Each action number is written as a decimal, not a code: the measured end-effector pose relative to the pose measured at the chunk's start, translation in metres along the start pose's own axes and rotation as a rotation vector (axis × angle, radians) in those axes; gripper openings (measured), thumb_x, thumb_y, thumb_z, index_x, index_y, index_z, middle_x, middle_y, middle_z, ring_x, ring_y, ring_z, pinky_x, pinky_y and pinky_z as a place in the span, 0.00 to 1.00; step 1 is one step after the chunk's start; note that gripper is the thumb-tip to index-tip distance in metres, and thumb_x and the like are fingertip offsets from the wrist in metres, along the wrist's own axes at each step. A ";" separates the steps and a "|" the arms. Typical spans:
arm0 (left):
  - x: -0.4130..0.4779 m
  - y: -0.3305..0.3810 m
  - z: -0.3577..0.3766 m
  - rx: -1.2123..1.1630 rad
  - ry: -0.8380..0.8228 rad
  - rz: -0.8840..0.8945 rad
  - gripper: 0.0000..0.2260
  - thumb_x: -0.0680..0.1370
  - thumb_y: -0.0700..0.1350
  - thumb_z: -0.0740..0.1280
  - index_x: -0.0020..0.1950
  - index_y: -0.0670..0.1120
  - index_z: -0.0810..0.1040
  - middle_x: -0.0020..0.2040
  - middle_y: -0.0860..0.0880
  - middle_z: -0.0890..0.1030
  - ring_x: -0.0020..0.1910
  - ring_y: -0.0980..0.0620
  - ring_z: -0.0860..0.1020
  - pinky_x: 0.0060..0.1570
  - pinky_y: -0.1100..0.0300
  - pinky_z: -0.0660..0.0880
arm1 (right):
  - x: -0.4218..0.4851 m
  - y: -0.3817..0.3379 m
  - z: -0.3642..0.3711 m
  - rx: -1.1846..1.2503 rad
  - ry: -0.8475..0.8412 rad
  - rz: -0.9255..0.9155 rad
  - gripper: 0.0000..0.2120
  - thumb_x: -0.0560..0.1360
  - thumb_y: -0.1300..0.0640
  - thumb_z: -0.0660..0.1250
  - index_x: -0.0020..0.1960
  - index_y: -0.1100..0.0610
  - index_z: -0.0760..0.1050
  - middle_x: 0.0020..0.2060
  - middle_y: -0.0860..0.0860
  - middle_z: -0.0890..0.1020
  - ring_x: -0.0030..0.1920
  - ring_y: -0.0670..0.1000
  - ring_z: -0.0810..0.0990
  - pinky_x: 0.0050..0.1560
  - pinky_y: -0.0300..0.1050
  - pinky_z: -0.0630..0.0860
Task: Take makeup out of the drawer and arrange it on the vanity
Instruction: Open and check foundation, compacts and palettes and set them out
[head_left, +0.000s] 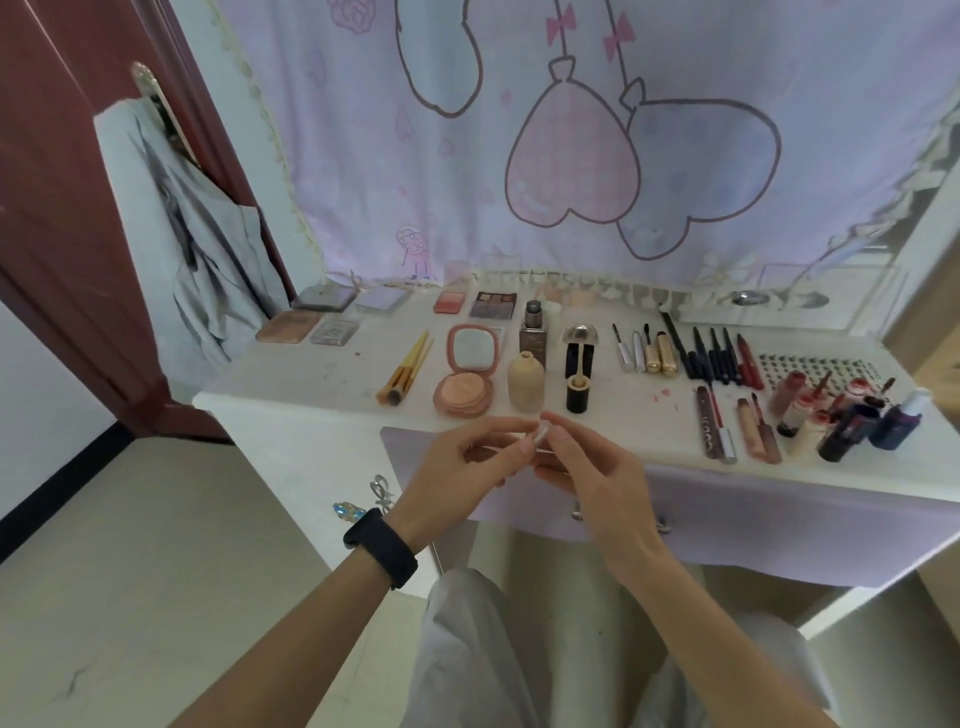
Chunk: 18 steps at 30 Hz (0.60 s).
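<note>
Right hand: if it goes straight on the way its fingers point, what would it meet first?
Probably the beige bottle on the vanity, just beyond the small pale piece that the right hand and left hand pinch; depth is unclear.

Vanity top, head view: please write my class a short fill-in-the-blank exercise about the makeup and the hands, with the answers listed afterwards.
1. The black wristband is worn on the ____ wrist.
2. The pink compact lies ____, its mirror showing.
3. The makeup brushes lie to the ____ of the pink compact.
4. The left hand and the right hand pinch the small pale item, so ____ hands are busy.
Answers: left; open; left; both.
</note>
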<state>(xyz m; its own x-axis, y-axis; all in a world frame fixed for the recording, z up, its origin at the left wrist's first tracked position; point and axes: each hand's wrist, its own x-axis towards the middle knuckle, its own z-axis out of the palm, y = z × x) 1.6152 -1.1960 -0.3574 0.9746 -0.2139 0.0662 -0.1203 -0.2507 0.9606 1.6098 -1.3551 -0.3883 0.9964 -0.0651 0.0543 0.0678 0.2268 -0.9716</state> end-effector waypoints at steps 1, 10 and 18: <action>0.000 0.001 0.000 -0.002 0.005 0.010 0.14 0.74 0.55 0.69 0.58 0.56 0.83 0.49 0.55 0.85 0.48 0.56 0.82 0.49 0.58 0.81 | -0.001 0.000 0.000 0.010 -0.009 0.008 0.11 0.79 0.59 0.68 0.61 0.53 0.81 0.48 0.49 0.88 0.50 0.48 0.86 0.47 0.37 0.81; -0.003 -0.006 -0.002 -0.116 0.048 -0.057 0.11 0.79 0.44 0.69 0.60 0.49 0.83 0.50 0.50 0.86 0.52 0.50 0.83 0.54 0.59 0.80 | -0.007 0.009 0.003 -0.043 -0.021 -0.027 0.19 0.78 0.56 0.70 0.68 0.57 0.77 0.52 0.46 0.87 0.54 0.47 0.85 0.57 0.43 0.81; 0.001 0.000 -0.019 -0.356 0.055 -0.210 0.16 0.71 0.50 0.71 0.55 0.45 0.85 0.49 0.42 0.86 0.47 0.46 0.84 0.50 0.59 0.81 | -0.003 0.013 -0.001 0.091 -0.063 0.061 0.15 0.80 0.62 0.65 0.65 0.53 0.78 0.56 0.50 0.86 0.59 0.49 0.84 0.56 0.39 0.80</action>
<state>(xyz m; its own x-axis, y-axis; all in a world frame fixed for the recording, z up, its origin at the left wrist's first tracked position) 1.6201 -1.1787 -0.3527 0.9809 -0.1394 -0.1358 0.1454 0.0606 0.9875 1.6074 -1.3526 -0.4014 0.9998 0.0116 0.0129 0.0086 0.3160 -0.9487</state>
